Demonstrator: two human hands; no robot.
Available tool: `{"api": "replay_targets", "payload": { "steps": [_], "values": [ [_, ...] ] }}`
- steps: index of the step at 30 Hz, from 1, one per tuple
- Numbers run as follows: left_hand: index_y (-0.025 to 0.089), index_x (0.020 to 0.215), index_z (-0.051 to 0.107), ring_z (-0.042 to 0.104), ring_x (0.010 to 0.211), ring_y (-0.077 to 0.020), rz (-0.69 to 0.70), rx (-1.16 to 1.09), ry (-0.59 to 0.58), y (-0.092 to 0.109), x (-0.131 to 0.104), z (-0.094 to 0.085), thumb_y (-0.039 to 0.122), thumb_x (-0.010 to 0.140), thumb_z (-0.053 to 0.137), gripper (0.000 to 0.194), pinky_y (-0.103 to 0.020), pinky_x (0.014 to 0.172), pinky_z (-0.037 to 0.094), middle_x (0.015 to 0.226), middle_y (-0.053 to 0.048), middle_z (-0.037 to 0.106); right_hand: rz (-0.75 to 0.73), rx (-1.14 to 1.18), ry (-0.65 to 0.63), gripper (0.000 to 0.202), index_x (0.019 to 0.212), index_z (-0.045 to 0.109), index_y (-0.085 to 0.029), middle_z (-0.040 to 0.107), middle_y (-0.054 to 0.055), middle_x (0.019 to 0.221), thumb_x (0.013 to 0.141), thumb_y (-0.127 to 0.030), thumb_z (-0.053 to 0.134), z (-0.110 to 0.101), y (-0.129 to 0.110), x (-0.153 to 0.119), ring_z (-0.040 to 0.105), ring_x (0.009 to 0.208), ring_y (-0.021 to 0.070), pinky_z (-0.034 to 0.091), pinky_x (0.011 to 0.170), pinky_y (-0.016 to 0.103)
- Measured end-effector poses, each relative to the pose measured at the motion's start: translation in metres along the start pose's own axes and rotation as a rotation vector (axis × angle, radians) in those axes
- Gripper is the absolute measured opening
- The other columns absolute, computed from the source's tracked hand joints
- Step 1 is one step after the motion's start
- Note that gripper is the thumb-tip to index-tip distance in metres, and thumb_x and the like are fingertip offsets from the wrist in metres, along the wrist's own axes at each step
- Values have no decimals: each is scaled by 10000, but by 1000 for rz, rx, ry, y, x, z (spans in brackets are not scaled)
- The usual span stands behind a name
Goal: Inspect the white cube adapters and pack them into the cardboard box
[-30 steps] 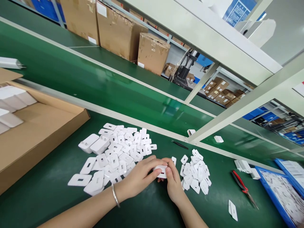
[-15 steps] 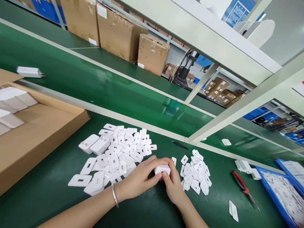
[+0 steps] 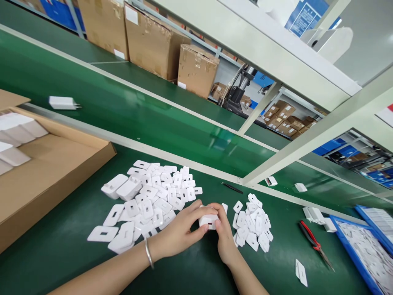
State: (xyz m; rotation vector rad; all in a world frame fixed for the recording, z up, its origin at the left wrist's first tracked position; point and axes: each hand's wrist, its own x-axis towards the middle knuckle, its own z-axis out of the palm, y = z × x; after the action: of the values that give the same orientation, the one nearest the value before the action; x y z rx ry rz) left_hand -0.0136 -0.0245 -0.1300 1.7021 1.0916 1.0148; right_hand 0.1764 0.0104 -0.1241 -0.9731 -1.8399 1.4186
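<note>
Both hands work on a white housing [image 3: 207, 220], held just above the bench [image 3: 192, 268] between two groups of loose white plates. The left hand [image 3: 175, 234] is partly closed: its fingers pass over the top of the housing and its thumb reaches the near lower edge. The right hand [image 3: 226, 241] is curled around the opposite end, with its thumb against the edge of the slotted face. The grip is shared; finger contact behind the housing is hidden.

The step in hand appears to be handling or seating at the slotted face, which points toward the wearer. Whether the face is fully seated cannot be told. From this position, any further movement calls for steady support at both ends, level alignment of the face and thumbs kept off the slot.

Larger slotted plates [image 3: 147, 208] lie to the left, beside two white plug units [image 3: 122, 187]. Smaller plates [image 3: 252, 223] lie to the right. Black tweezers [image 3: 232, 188] and red-handled pliers [image 3: 316, 245] rest on the bench.

Markings: the blue panel [image 3: 307, 16] carries white print, too small to read. The carton label [image 3: 132, 14] shows no legible text. No brand is discernible on the housing.
</note>
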Motion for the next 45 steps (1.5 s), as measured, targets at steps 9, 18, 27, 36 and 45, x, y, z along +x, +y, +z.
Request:
{"api": "replay_targets", "payload": {
  "steps": [9,18,27,36,45],
  "values": [
    [306,1402,608,604,942,-201,-5,-14,3,-1,-1,-1,409,1098,356,408,-341,881,529,1098,-56,606,-21,-99,60,431,1263,557,-265,621,76,1163,1052,-611,411,-4,7,2,612,1058,242,519,907,373],
    [283,1272,706,577,783,-178,63,70,78,-1,2,1,412,1082,384,396,-301,734,492,954,-47,599,-50,-107,52,382,1203,564,-261,628,49,1025,1049,-589,443,-1,6,0,604,865,207,504,786,342],
    [298,1281,693,597,794,-177,1,20,41,-3,1,-2,437,1075,419,369,-295,725,465,994,-40,617,-37,-62,-23,452,1244,538,-256,634,36,1012,974,-615,584,-3,6,2,606,858,205,483,744,327],
    [298,1397,564,630,1106,-242,-30,-162,55,-3,-1,-4,502,1076,390,418,-353,951,497,1269,-69,650,-85,-69,6,462,1266,526,-249,651,31,974,964,-587,615,-1,5,0,610,819,195,478,714,306],
    [247,1354,560,587,810,-218,-294,-271,131,-2,6,-5,549,1053,367,468,-351,785,475,893,-28,627,-210,-262,54,409,1334,473,-269,636,55,1106,1006,-494,566,-4,6,-5,644,926,217,532,773,327]
  ]
}}
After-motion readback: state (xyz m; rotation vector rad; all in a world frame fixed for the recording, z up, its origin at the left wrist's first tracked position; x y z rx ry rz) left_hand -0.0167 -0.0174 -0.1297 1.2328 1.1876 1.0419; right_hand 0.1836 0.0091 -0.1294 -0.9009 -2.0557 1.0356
